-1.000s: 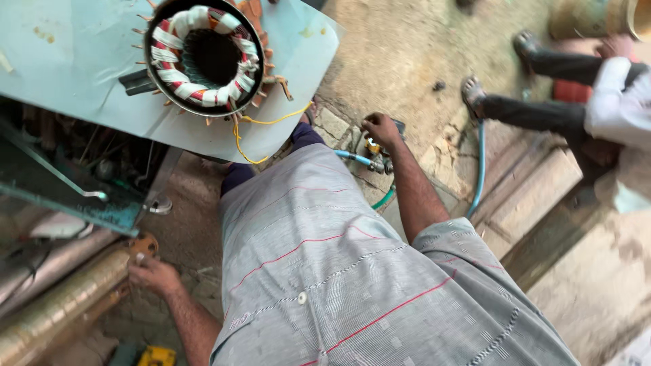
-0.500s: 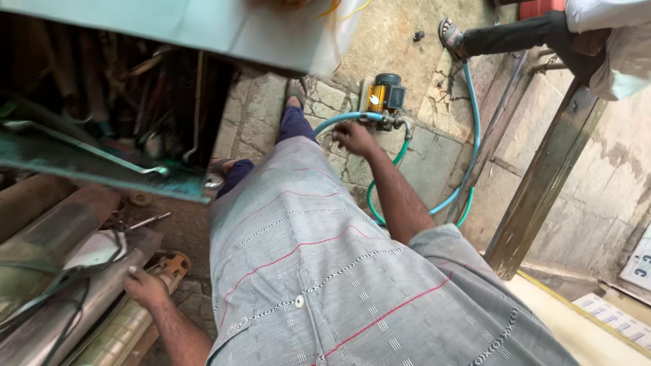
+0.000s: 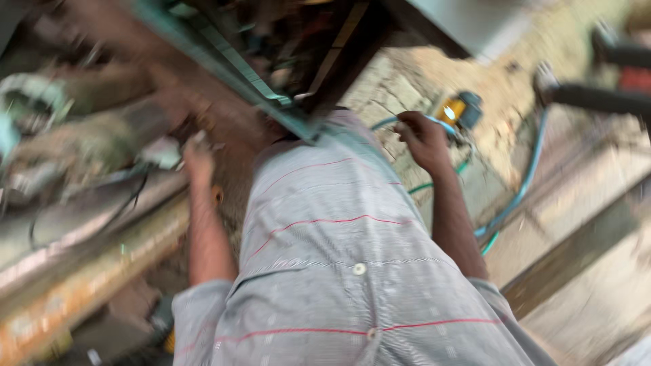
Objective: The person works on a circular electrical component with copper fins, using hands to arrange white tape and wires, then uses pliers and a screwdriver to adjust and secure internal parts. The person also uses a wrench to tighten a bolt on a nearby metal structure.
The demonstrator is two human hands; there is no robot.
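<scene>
The picture is smeared by motion. My left hand (image 3: 197, 157) reaches out to the left, up against a cluttered pile of metal parts and a pale object (image 3: 161, 152); blur hides whether it grips anything. My right hand (image 3: 424, 139) hangs at my right side with its fingers curled and nothing visible in them. It is just in front of a teal hose (image 3: 522, 190) and a small yellow-and-blue motor unit (image 3: 460, 108) on the stone floor. My grey striped shirt (image 3: 339, 257) fills the middle.
A teal metal bench frame (image 3: 224, 68) crosses overhead with tools and wires under it. Rusty pipes and a beam (image 3: 81, 285) lie at the left. Another person's foot and leg (image 3: 583, 91) are at the upper right. A dark wooden plank (image 3: 576, 251) runs along the right.
The view has swung and blurred. My left hand has risen from low beside the pipes up to the clutter under the bench. My right hand stays near the hose.
</scene>
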